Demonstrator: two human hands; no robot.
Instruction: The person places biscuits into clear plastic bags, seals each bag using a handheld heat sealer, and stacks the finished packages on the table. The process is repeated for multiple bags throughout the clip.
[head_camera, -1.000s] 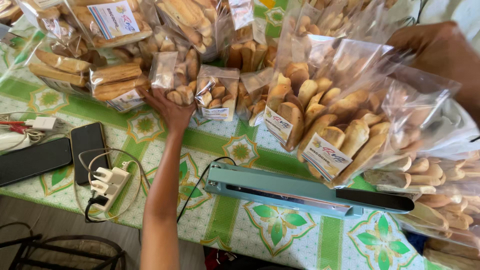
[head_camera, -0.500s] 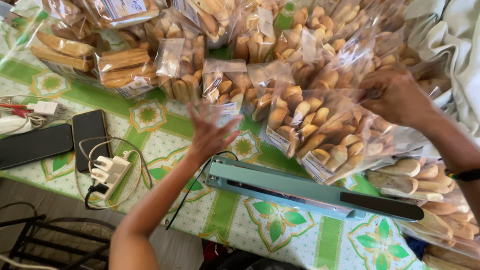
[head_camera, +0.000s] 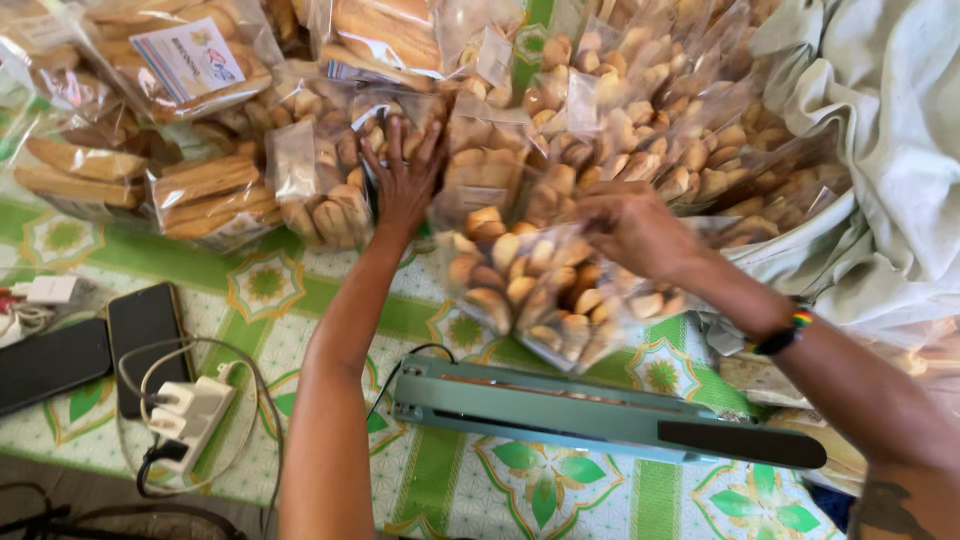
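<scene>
In the head view my left hand (head_camera: 402, 180) lies flat with spread fingers on a clear bag of small cookies (head_camera: 330, 190) in the pile. My right hand (head_camera: 630, 228) pinches closed the top of another cookie bag (head_camera: 530, 290), above the green sealer (head_camera: 600, 415) on the desk (head_camera: 270, 285).

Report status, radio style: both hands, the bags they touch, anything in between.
Left hand flat, fingers spread, on small clear biscuit bag. Right hand gripping larger biscuit bag. Bag sealer lies near edge, clear of both hands.
</scene>
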